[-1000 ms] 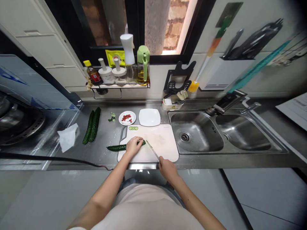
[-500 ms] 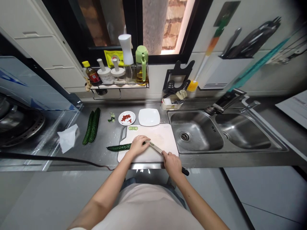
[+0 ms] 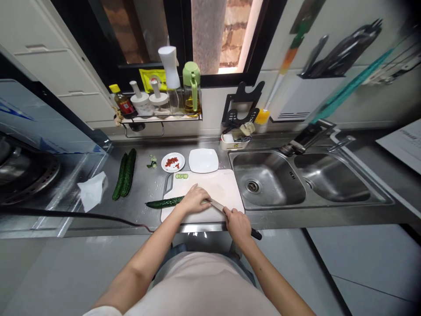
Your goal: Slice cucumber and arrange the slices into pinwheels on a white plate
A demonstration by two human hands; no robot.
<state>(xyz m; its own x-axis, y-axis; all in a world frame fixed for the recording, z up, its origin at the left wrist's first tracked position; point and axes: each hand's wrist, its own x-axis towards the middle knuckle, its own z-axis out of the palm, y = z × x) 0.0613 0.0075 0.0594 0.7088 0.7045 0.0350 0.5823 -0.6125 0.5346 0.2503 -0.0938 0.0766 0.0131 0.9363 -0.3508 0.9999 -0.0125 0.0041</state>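
The cucumber [image 3: 163, 202] lies across the left edge of the cutting board [image 3: 223, 186] on the table [image 3: 144, 188], pinned by the left hand [image 3: 194, 199], fingers pressed down on it to steady it. The right hand [image 3: 237, 224] grips the knife [image 3: 217, 205], fingers wrapped around its handle, blade angled toward the held end.

A cutting board [image 3: 223, 188] lay on the counter [image 3: 144, 188], left of the sink [image 3: 268, 186]. Behind the board stood two plates [image 3: 203, 160]. Two cucumbers [image 3: 124, 173] lay farther left, beside a tissue [image 3: 92, 189].
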